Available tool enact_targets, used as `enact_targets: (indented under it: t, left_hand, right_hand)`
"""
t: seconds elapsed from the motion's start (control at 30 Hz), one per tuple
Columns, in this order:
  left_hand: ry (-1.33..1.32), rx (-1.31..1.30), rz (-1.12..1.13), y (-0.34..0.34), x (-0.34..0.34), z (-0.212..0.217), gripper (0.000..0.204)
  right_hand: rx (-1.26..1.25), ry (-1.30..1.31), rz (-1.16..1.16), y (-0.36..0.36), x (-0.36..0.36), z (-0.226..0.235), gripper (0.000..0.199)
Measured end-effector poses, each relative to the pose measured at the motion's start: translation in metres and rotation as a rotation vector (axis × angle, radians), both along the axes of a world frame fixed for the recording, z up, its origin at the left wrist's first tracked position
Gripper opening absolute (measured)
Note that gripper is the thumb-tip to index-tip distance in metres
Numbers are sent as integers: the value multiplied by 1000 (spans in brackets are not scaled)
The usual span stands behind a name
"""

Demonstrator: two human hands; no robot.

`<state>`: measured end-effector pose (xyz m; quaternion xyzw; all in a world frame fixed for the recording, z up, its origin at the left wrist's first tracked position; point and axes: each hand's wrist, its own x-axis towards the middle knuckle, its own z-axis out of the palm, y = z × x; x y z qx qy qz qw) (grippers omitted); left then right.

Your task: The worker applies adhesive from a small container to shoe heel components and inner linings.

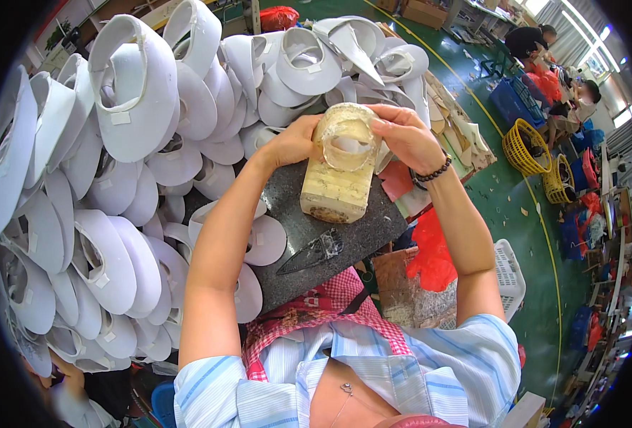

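Observation:
A cream-yellow block (pixel 336 187) with a rounded, ring-like upper end stands in front of me over a dark speckled stone slab (pixel 383 222). Its opening shows something pale inside. My left hand (pixel 291 145) is closed against the block's upper left side, its fingertips partly hidden behind it. On the other side, my right hand (pixel 405 135) grips the rim with the thumb in front and the fingers mostly behind. Close to the slab's near edge lies a dark, pointed, flat thing (pixel 305 257) with a shiny clear piece on it; its kind is unclear.
White visor-shaped pieces (pixel 134 103) are heaped to the left and far side, right up to the slab. Red plastic (pixel 430 246) hangs by my right forearm, near a white basket (pixel 508 278). Yellow baskets (pixel 526 146) and seated people are farther right.

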<state>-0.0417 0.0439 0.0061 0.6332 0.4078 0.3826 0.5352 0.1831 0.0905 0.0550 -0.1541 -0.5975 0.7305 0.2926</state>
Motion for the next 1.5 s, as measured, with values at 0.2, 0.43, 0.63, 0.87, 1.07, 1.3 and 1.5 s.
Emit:
enact_targets:
  t: [0.2,0.43,0.63,0.87,1.07,1.3,1.5]
  left_hand:
    - [-35,-24,-18,3,0,0,60]
    - [12,-4,-25,5,6,4,55]
    - [1,-18,2,-1,14,6,59]
    - [-39,-68,-16,3,10,6,56]
    - [5,-74,4,1,16,9,57]
    - [-6,-87,-19,-2,18,11,60]
    - [-2,-79,11,-2,19,11,61]
  right_hand:
    - [372,-415,-126,5,-20,26,31]
    - [226,-166,-228,-13,6,7,33]
    - [263,-86,-171,-14,8,5,32]
    - [111,53,-260,-19,-2,-10,32]
    - [97,219,-285,-38,2,-20,34]
    - [145,8,-437,-30,-6,-13,28]
    - [261,156,-467,-39,-2,-27,34]
